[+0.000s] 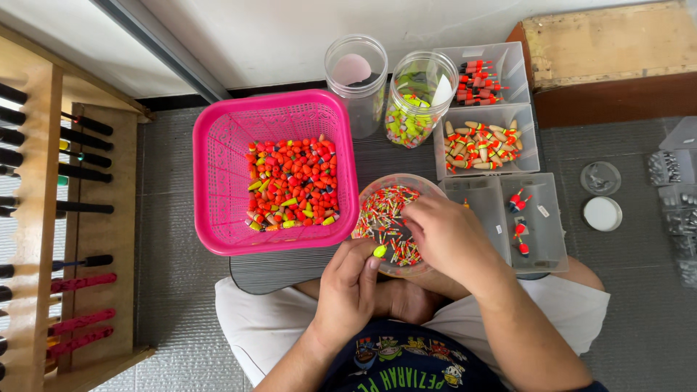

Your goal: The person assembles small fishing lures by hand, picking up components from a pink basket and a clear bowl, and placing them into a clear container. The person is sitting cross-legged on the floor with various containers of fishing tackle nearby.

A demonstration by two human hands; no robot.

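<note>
Two hands are at work over your lap. Your left hand [350, 290] pinches a small yellow-green float [380, 251] between thumb and fingertips, holding it at the near rim of the round bowl [428, 184]. Your right hand [450, 236] reaches into that bowl with fingers curled down among the thin red, white and green sticks [385, 210]; whether it has closed on one you cannot tell, since the fingertips are hidden.

Just left of the bowl, touching it, sits the pink basket [218, 152], its floor covered with red, orange and yellow floats [292, 183]. Behind the bowl stand two clear jars: one [355, 83] nearly empty, the other [415, 98] holding yellow-green pieces. To the right lie clear trays: the far tray [508, 58] with red pieces, the middle tray [528, 123] with tan and orange floats, the near tray [548, 239] with a few red ones.

A wooden rack [36, 218] of dark rods stands at your left. Two round lids [601, 196] lie on the grey mat [174, 290] to the right.
</note>
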